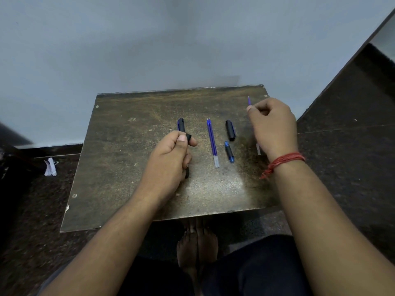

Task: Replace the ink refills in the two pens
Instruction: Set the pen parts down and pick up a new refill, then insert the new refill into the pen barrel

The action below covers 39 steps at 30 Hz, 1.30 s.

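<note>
- Right now, the left hand [171, 159] is curled around a black and blue pen [181, 127]. The fingers are closed on it, with the thumb on top. The pen's far end pokes out past the fingers, and a bit of it shows under the hand too.
- The right hand [273, 124] is up over the far right side of the table. Its thumb and fingers pinch a thin purple ink refill [249, 101]. The tip sticks up past the thumb, and the pale end shows below the hand.
- Two blue ink refills [212, 142] lie side by side on the table between the hands. They touch each other, and their tips point away from the person.
- Just to the right of them lies a black pen cap [230, 130].
- Below the cap lies a short blue and black pen piece [229, 151]. It sits close to the cap but does not touch it.
- A red thread band [284, 161] is tied on the right wrist.
- All these things are on a small, scratched brown table [128, 167].
- Bare feet [196, 242] show on the dark floor under the table's near edge.
- A bit of white paper [50, 167] lies on the floor to the left.
</note>
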Available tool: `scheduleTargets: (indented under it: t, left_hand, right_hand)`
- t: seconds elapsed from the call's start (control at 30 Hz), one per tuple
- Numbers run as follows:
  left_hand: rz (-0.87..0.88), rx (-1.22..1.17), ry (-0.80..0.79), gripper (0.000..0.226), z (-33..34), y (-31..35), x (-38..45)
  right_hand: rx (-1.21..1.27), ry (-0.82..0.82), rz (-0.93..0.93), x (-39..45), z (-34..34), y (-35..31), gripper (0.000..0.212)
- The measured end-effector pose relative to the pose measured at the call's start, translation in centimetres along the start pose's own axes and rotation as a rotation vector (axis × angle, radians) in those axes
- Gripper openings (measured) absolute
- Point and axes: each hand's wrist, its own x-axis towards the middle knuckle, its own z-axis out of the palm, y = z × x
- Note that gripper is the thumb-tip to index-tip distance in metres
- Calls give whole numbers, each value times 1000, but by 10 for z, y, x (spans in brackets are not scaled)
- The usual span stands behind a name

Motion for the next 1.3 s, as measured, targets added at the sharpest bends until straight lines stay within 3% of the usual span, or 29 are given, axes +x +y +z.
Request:
scheduleTargets:
  t: [0.3,0.87,1.03,1.13,1.3]
  left_hand:
    - [-11,5,23,35,0,1,-2]
    - [10,3,11,35,0,0,0]
    - [26,0,10,32,-2,1,0]
    - [32,-6,12,32,-2,1,1]
    - [43,-24,20,32,-2,2,2]
  right_hand:
    - [-563,-88,-119,-5,10,2,16]
    - [-537,-117,-77,-4,10,3,18]
    - [-468,25,-253,-16,9,-20,13]
    - [-547,-55,-362,-32,21,-34,13]
    - [-662,-215,-364,-39,35,-37,14]
